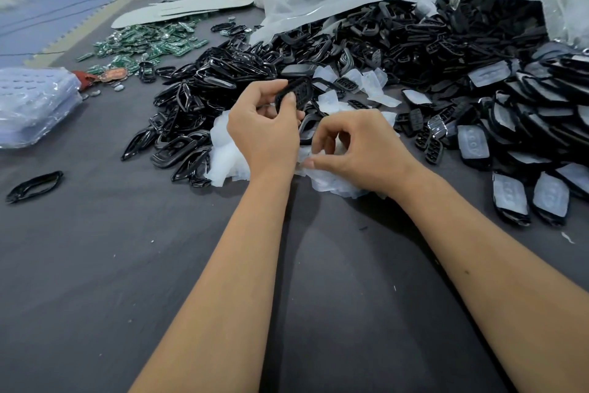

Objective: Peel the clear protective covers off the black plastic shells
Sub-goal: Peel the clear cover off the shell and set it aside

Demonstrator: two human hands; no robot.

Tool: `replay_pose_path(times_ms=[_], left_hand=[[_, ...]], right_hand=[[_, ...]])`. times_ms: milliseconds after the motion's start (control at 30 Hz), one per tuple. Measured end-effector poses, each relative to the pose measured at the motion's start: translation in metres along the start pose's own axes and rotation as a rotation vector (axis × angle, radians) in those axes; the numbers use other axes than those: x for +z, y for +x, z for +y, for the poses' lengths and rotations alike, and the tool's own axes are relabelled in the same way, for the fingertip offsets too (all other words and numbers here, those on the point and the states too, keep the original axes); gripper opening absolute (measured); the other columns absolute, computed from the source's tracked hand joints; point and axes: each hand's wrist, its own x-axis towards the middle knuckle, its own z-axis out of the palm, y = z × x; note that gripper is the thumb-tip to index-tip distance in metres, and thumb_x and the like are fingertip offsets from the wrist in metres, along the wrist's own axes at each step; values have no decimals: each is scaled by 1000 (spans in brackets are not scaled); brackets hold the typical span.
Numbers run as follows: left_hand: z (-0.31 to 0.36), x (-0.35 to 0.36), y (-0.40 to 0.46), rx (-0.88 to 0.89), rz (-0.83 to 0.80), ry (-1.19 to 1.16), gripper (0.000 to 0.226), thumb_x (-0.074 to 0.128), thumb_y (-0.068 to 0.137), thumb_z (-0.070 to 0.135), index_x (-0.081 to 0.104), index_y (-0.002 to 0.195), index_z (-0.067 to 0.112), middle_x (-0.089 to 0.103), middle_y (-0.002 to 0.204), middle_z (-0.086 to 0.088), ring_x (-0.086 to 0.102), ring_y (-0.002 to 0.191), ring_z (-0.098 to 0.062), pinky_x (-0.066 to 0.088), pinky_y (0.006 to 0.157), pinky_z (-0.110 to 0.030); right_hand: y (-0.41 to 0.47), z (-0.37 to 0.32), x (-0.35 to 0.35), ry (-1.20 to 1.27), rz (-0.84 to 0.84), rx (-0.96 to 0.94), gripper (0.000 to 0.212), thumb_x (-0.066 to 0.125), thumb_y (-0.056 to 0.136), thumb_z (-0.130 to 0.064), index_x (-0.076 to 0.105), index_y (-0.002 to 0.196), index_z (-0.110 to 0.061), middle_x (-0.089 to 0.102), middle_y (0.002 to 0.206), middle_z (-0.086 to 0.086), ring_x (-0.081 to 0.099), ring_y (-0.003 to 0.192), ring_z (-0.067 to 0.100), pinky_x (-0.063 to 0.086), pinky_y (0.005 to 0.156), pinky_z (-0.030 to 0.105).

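At frame centre, two hands work: left hand [264, 131] grips one black shell [294, 94]; right hand [353, 150] pinches one clear cover [314, 155] above the table [95, 249].

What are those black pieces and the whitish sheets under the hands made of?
The black shell in the left hand looks like moulded plastic, judging by the glossy highlights on its neighbours. The peeled covers look like thin translucent plastic film: cloudy and crumpled. The right hand pinches one.
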Motion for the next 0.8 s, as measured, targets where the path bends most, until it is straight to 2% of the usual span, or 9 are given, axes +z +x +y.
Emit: replay_pose_path(times_ms=[100, 200, 267, 333, 400, 533, 633, 733, 800], left_hand=[[0, 0, 0, -24, 12, -18, 14, 71, 89, 0, 73, 95, 12, 72, 87, -12, 74, 64, -22, 60, 70, -57], [1, 0, -1, -40, 27, -29, 14, 71, 89, 1, 73, 96, 12, 71, 90, -20, 74, 65, -25, 62, 70, -54], [1, -1, 0, -43, 41, -36, 14, 71, 89, 0, 74, 97, 11, 69, 93, -25, 74, 67, -31, 63, 67, -48], [1, -1, 0, -43, 51, -44, 14, 71, 88, 0, 74, 97, 11, 69, 94, -25, 73, 66, -34, 62, 65, -43], [1, 0, 1, -46, 49, -49, 15, 71, 88, 0, 74, 95, 13, 71, 92, -18, 75, 64, -27, 62, 66, -45], [0, 0, 2, -63, 59, -78, 16, 71, 88, 1, 72, 92, 16, 73, 91, -7, 75, 63, -23, 60, 68, -48], [-1, 1, 2, -64, 72, -82, 16, 71, 88, 1, 73, 93, 17, 72, 89, -6, 75, 62, -21, 59, 63, -38], [-1, 1, 2, -58, 74, -90, 17, 71, 88, 2, 72, 92, 18, 71, 89, -7, 75, 62, -21, 60, 63, -38], [0, 2, 1, -53, 80, -96, 16, 71, 88, 2, 73, 93, 17, 71, 90, -6, 75, 62, -21, 59, 63, -37]], right_hand=[[-1, -1, -2, 61, -55, -13, 21, 92, 73, -34, 74, 76, -25, 65, 68, -12, 52, 59, 1, 39, 62, 25], [0, -4, -6, -27, -169, -14, 36, 94, 67, -44, 76, 93, -28, 62, 78, -10, 49, 65, 5, 43, 65, 31], [0, -4, -6, -48, -174, -30, 31, 92, 71, -40, 76, 93, -27, 62, 80, -8, 48, 66, 6, 42, 65, 30], [-2, -3, -5, 0, -122, -49, 17, 88, 79, -31, 77, 89, -22, 64, 76, -6, 49, 62, 6, 40, 63, 27], [-3, -1, -5, 77, -58, -43, 7, 82, 87, -22, 77, 86, -17, 68, 73, -5, 50, 59, 3, 40, 61, 20], [0, 7, -10, 264, 106, 66, 11, 73, 96, -13, 76, 85, -11, 68, 69, -5, 55, 61, 2, 46, 63, 23], [0, 11, -11, 482, 175, 128, 12, 69, 98, -6, 75, 88, -10, 66, 64, 7, 56, 57, 11, 50, 55, 25], [0, 15, -10, 591, 212, 155, 16, 68, 97, 1, 77, 92, -10, 66, 62, 0, 57, 54, 10, 50, 54, 22], [1, 17, -12, 680, 228, 172, 14, 69, 94, 5, 77, 98, -6, 69, 66, 1, 58, 55, 13, 50, 55, 24]])
